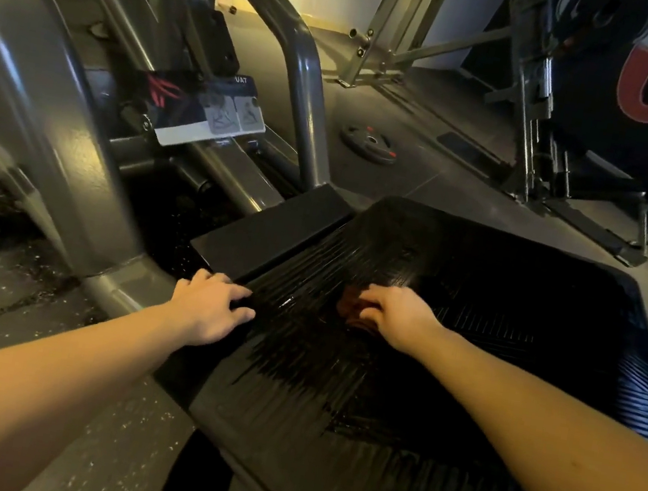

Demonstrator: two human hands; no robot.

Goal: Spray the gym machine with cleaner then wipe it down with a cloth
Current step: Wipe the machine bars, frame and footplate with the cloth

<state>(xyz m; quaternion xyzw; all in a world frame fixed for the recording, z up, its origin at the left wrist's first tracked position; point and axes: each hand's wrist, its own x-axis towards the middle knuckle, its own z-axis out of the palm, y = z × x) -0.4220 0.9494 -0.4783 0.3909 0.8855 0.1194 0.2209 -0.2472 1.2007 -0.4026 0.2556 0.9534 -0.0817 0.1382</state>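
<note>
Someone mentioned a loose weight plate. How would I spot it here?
Start at the large black ribbed platform where the right hand holds a cloth. On the floor beyond its far edge, right of the bent grey tube, lies the weight plate: flat, round, black, with red marks.

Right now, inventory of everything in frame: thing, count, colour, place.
footplate: 1, black, ribbed, wet sheen, centre right
step block: 1, black, along the footplate's upper left edge
cloth: 1, reddish brown, on the footplate under the right hand
machine frame: 1, grey metal, left and upper centre
placard: 1, dark and white with exercise diagrams, on the frame
weight plate: 1, black with red marks, flat on the floor behind the footplate
second machine: 1, grey metal, upper right
floor: dark, speckled, lower left
left hand: 1, fingers flat on the footplate's left edge
right hand: 1, grips the cloth on the footplate
</note>
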